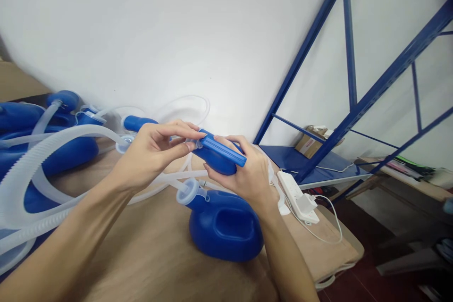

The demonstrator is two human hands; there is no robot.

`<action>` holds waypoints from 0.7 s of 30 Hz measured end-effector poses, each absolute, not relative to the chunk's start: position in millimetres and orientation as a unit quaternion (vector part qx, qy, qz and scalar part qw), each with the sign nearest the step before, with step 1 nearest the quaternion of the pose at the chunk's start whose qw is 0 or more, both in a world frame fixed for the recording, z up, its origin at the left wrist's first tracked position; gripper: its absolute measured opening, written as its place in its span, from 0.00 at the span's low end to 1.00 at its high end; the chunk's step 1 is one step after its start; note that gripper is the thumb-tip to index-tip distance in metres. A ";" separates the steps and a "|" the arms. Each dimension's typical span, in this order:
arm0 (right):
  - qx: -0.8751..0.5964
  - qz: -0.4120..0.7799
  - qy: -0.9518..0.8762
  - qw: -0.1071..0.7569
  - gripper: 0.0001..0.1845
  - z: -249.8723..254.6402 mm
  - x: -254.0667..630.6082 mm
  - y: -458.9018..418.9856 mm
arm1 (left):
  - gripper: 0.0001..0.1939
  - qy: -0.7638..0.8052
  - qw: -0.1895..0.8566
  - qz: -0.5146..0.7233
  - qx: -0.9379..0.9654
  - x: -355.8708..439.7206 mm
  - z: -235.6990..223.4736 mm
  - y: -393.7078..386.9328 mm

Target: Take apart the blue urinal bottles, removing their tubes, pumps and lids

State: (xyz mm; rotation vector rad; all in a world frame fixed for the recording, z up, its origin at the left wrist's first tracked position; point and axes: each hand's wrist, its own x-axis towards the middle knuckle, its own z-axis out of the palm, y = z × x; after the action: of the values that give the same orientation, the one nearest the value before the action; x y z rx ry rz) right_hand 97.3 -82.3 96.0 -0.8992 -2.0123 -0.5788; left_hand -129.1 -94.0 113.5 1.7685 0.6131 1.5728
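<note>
My right hand (244, 170) is wrapped round a blue plastic urinal bottle (219, 153), held tilted above the table, with a long straight ridge along its upper side. At its left end my left hand (155, 151) pinches a small clear plastic piece (198, 143), partly hidden by the fingers. Below my hands another blue urinal bottle (226, 226) with a moulded handle lies on the table. Its neck bears a translucent cap (189, 192), where a clear tube (169, 178) joins it.
More blue bottles (71, 153) and a thick corrugated tube (71, 133) crowd the left. At right a white power strip (297, 198) with a plugged-in adapter lies near the edge of the wooden table (148, 255). Beyond stands a blue metal rack (307, 47) with a cardboard box (311, 142).
</note>
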 end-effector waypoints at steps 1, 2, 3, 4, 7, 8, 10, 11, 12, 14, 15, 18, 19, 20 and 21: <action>-0.367 -0.237 -0.798 0.415 0.29 94.9 97.3 -80.9 | 0.09 0.242 0.342 0.603 0.679 -128.1 113.4 -94.3; -0.374 -0.243 -0.794 0.414 0.29 93.6 97.2 -79.4 | 0.10 0.249 0.343 0.602 0.676 -126.9 113.0 -94.3; -0.378 -0.250 -0.789 0.414 0.30 92.2 97.1 -77.7 | 0.10 0.255 0.343 0.604 0.673 -125.4 112.3 -94.2; -0.380 -0.258 -0.786 0.414 0.29 90.9 96.8 -76.0 | 0.11 0.259 0.343 0.608 0.668 -123.7 111.3 -94.1; -0.386 -0.284 -0.773 0.416 0.27 87.8 95.4 -72.1 | 0.12 0.265 0.340 0.634 0.642 -116.4 107.5 -94.4; -0.386 -0.293 -0.768 0.419 0.27 87.1 94.9 -71.4 | 0.12 0.268 0.336 0.642 0.635 -113.4 106.1 -94.9; -0.383 -0.309 -0.759 0.427 0.26 85.8 94.1 -70.0 | 0.13 0.281 0.317 0.654 0.626 -107.1 103.0 -96.6; -0.376 -0.317 -0.755 0.434 0.26 85.1 93.8 -69.1 | 0.14 0.286 0.302 0.660 0.625 -103.9 101.2 -97.7; -0.367 -0.325 -0.752 0.441 0.26 84.3 93.7 -67.8 | 0.15 0.291 0.285 0.666 0.625 -100.7 99.3 -98.8; -0.350 -0.335 -0.746 0.457 0.26 82.1 93.6 -63.9 | 0.18 0.298 0.252 0.677 0.624 -94.8 95.0 -101.2; -0.340 -0.337 -0.744 0.466 0.26 80.9 93.7 -61.5 | 0.19 0.299 0.236 0.682 0.625 -92.1 93.0 -102.6; -0.310 -0.342 -0.736 0.495 0.27 77.4 94.1 -53.6 | 0.22 0.297 0.189 0.690 0.633 -85.3 89.0 -108.8; -0.298 -0.345 -0.732 0.506 0.28 76.6 94.3 -51.5 | 0.23 0.293 0.174 0.692 0.636 -83.4 88.4 -111.4; -0.285 -0.350 -0.727 0.517 0.30 76.0 94.6 -49.8 | 0.24 0.291 0.161 0.694 0.638 -81.7 88.2 -114.2; -0.274 -0.359 -0.721 0.526 0.31 75.7 95.0 -48.5 | 0.25 0.291 0.149 0.697 0.639 -80.1 88.2 -117.0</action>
State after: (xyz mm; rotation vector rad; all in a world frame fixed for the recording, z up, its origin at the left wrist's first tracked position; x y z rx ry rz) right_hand 95.0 -48.5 75.7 -0.6555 -1.7247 -0.8576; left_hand -80.1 -117.0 88.2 1.8361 0.8352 2.0035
